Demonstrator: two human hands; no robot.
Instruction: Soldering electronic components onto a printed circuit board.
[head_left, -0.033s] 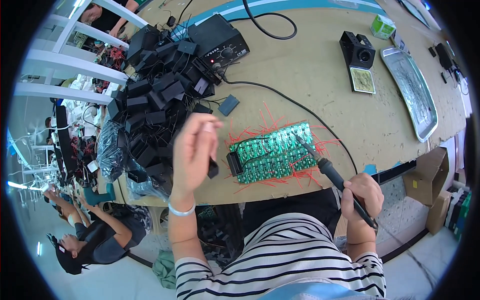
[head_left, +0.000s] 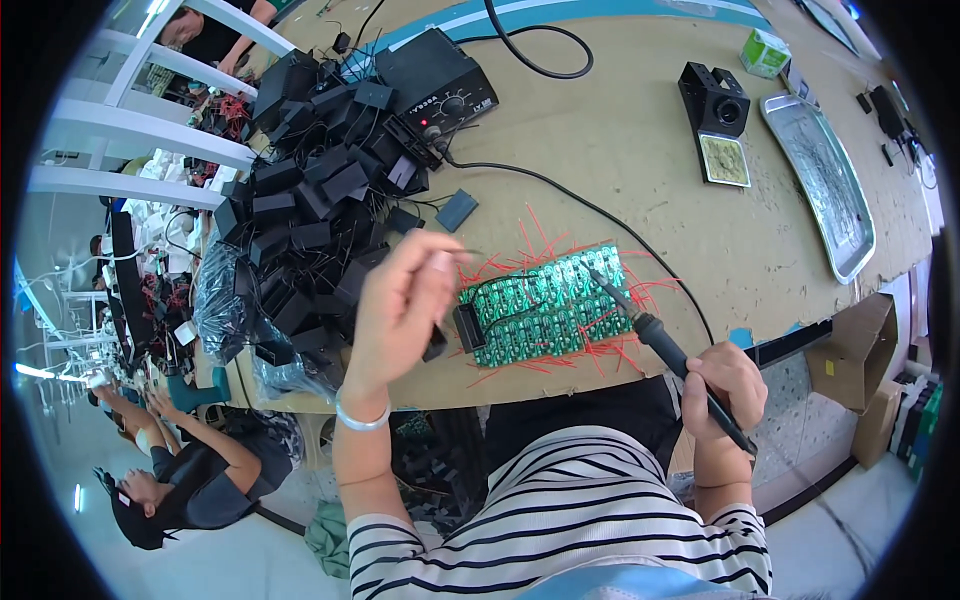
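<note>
In my right hand (head_left: 728, 388), closed round its handle, is a soldering iron (head_left: 662, 345), slanting up and left. Its tip lies over the upper right part of a green circuit board panel (head_left: 545, 335), which has many red wires sticking out round its edges. My left hand (head_left: 405, 310) is left of the panel, thumb and forefinger pinched near the panel's upper left corner. A small black plastic box (head_left: 435, 344) shows beside its palm, mostly hidden by the hand. Another black box (head_left: 469, 327) rests on the panel's left end, its black wires running across the panel.
Black boxes with wires (head_left: 300, 210) are heaped at left, beside a soldering station (head_left: 440, 85) whose cord crosses the table. An iron stand (head_left: 715, 105) with a sponge, a green-white carton (head_left: 765, 53) and a metal tray (head_left: 825, 190) stand right. Co-workers sit at left.
My left hand has moved slightly right toward the panel, and the black box by its palm moved with it. The soldering iron's tip has shifted very slightly to the left.
</note>
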